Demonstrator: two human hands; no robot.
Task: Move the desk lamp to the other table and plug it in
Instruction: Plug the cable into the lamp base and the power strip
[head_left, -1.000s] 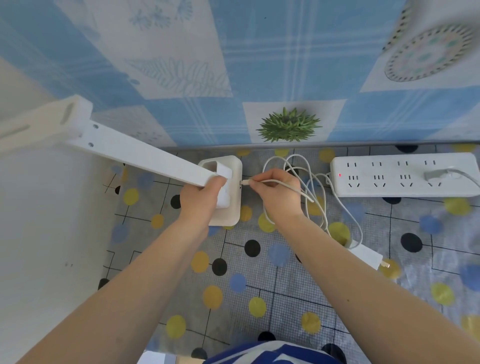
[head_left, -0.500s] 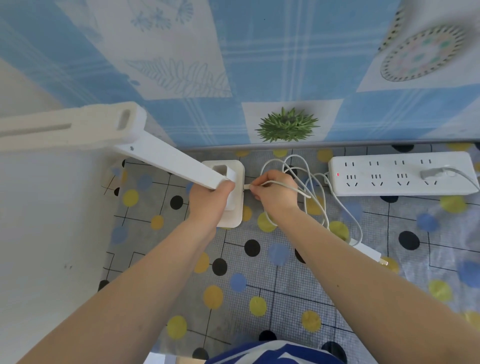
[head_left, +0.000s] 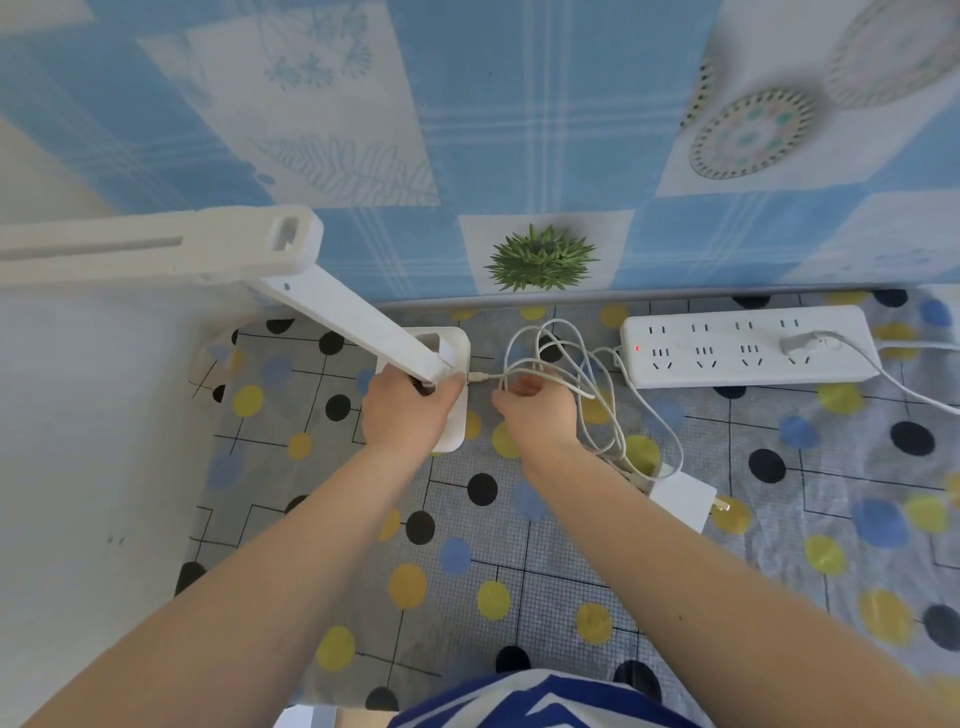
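A white desk lamp (head_left: 332, 306) stands on the dotted tablecloth (head_left: 519, 545), its arm slanting up to the left. My left hand (head_left: 408, 410) grips the lamp where the arm meets the base (head_left: 451, 343). The lamp's white cable (head_left: 566, 364) runs from a small plug at the base's right side into a loose coil. My right hand (head_left: 535, 410) rests just right of that plug, fingers curled over the coil. The cable ends in a white power adapter (head_left: 680, 499) lying unplugged by my right forearm. A white power strip (head_left: 748, 345) lies at the back right.
One plug with a white lead (head_left: 802, 343) occupies the strip's right-most socket, and a red light glows at its left end. A blue patterned wall covering (head_left: 519, 130) rises behind the table. A white surface (head_left: 78, 467) borders the table on the left.
The lamp head has swung higher and to the right. My right hand has let go of the small connector and drawn back slightly, now curled over the cable coil.
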